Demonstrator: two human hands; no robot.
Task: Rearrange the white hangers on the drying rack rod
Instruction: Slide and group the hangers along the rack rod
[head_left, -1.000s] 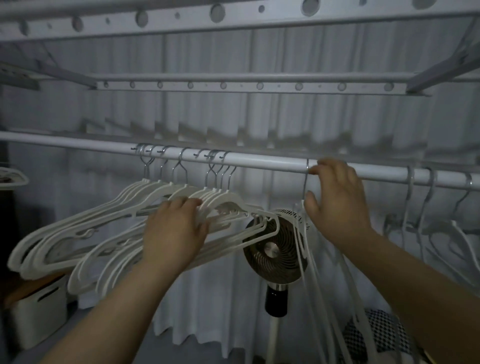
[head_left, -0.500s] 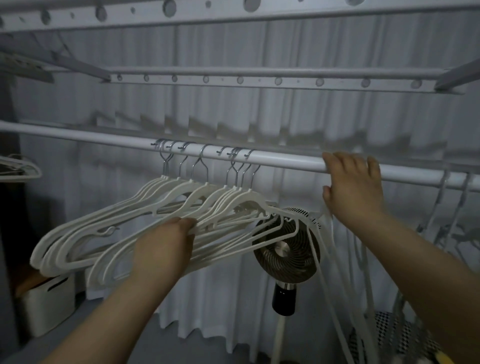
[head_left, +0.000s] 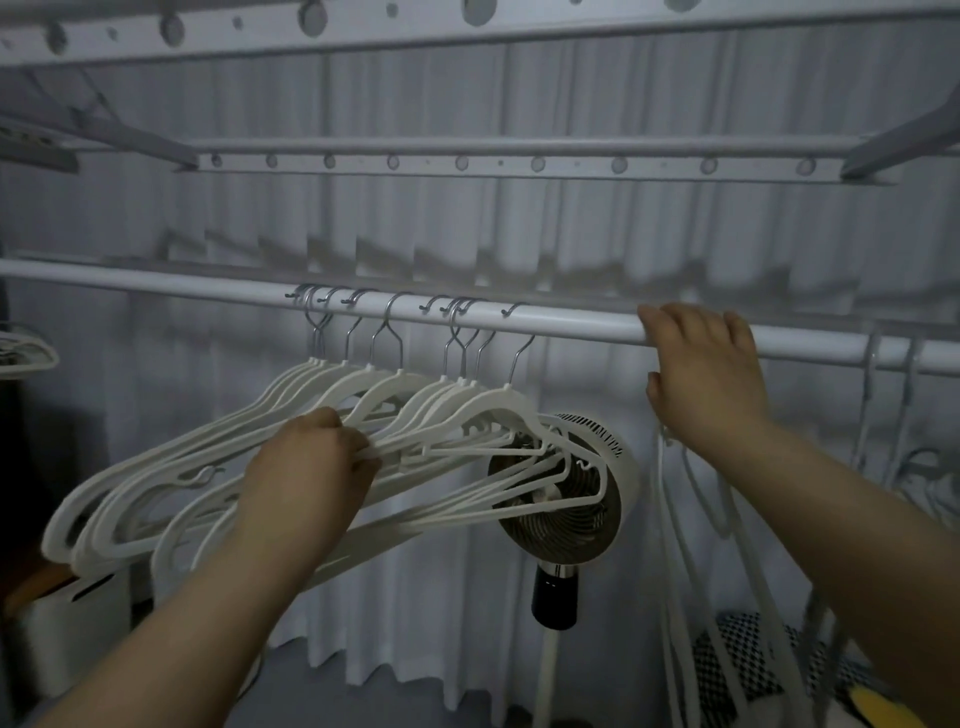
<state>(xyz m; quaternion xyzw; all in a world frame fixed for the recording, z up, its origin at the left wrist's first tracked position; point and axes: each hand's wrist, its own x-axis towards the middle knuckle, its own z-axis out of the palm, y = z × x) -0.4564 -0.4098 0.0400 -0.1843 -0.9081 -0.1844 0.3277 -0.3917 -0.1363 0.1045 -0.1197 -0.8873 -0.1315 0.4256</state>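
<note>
A white rod (head_left: 571, 321) runs across the drying rack from left to right. Several white hangers (head_left: 415, 400) hang on it by metal hooks in a tight bunch, left of the middle. My left hand (head_left: 306, 467) is closed around the lower bars of this bunch. My right hand (head_left: 701, 369) rests on the rod to the right, fingers over its top, with a white hanger (head_left: 675, 519) hanging below it. The hook of that hanger is hidden by the hand. Further white hangers (head_left: 888, 415) hang at the far right.
A round fan (head_left: 571, 493) on a pole stands behind the bunch. White curtains (head_left: 467, 234) fill the background. Upper rack bars with holes (head_left: 519, 161) run overhead. A white box (head_left: 67, 639) sits low on the left, and a checked fabric item (head_left: 748, 660) low on the right.
My left hand has slid down from the hangers' shoulders and closed on their lower bars. My right hand has shifted right along the rod. The view has moved left.
</note>
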